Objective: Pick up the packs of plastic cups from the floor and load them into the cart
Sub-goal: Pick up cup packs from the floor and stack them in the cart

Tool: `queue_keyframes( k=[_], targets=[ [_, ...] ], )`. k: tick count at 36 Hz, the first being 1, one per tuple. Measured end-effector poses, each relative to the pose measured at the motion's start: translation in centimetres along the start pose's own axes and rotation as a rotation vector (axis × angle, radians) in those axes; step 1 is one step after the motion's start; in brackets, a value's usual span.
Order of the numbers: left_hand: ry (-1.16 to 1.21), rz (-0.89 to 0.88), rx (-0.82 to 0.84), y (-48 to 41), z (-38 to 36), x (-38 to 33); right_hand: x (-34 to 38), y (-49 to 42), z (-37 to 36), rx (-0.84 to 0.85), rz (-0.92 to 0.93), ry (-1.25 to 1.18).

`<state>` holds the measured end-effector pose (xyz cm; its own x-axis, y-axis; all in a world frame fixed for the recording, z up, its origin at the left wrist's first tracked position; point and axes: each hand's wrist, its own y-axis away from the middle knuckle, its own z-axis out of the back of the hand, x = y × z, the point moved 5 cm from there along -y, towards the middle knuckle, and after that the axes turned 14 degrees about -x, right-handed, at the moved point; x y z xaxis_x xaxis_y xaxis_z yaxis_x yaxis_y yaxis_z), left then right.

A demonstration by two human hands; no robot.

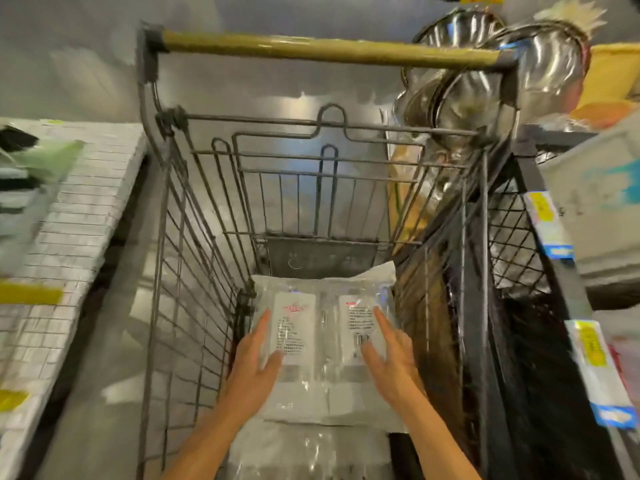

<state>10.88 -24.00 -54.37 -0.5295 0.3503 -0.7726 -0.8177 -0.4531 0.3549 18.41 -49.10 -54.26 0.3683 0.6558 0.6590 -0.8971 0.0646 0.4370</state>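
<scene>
A clear pack of plastic cups (322, 341) with two white printed labels lies flat inside the wire shopping cart (194, 258). My left hand (254, 358) touches its left side with straight fingers. My right hand (389, 355) touches its right side the same way, fingers spread over the barcode label. Below it, nearer me, a second clear pack (304, 448) shows under my forearms. The cart's brass-coloured handle (329, 50) is at the far end.
A white stack of packaged goods (69, 230) fills the shelf on the left. On the right a black shelf frame (540, 271) with yellow price tags stands tight against the cart, with stacked steel bowls (485, 81) above. Grey floor lies beyond the cart.
</scene>
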Motion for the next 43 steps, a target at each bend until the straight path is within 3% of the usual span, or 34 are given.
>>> queue_keyframes(
  k=[10, 15, 18, 24, 28, 36, 43],
  targets=[
    [-0.059, -0.013, 0.041, -1.4, -1.1, 1.3, 0.2, -0.9, -0.6, 0.067, -0.001, -0.036],
    [-0.281, 0.032, -0.012, -0.3, -0.1, -0.7, 1.7, -0.2, 0.5, 0.061, 0.003, 0.136],
    [-0.423, 0.019, -0.036, 0.8, 2.3, -3.8, 4.6, 1.2, 2.8, 0.033, 0.142, 0.276],
    [-0.619, -0.231, -0.196, 3.3, 9.7, -13.1, 14.4, 3.7, 8.3, 0.008, 0.425, 0.609],
    [-0.699, -0.29, -0.271, 6.6, 15.4, -19.0, 22.1, 6.8, 11.4, -0.029, 0.612, 0.729],
    [-0.655, -0.359, -0.452, 16.3, 27.5, -24.9, 35.1, 18.0, 13.6, -0.054, 0.925, 0.766],
    [-0.698, -0.283, -0.665, 28.9, 38.4, -22.9, 41.4, 31.7, 10.5, -0.029, 1.153, 0.733]
  ],
)
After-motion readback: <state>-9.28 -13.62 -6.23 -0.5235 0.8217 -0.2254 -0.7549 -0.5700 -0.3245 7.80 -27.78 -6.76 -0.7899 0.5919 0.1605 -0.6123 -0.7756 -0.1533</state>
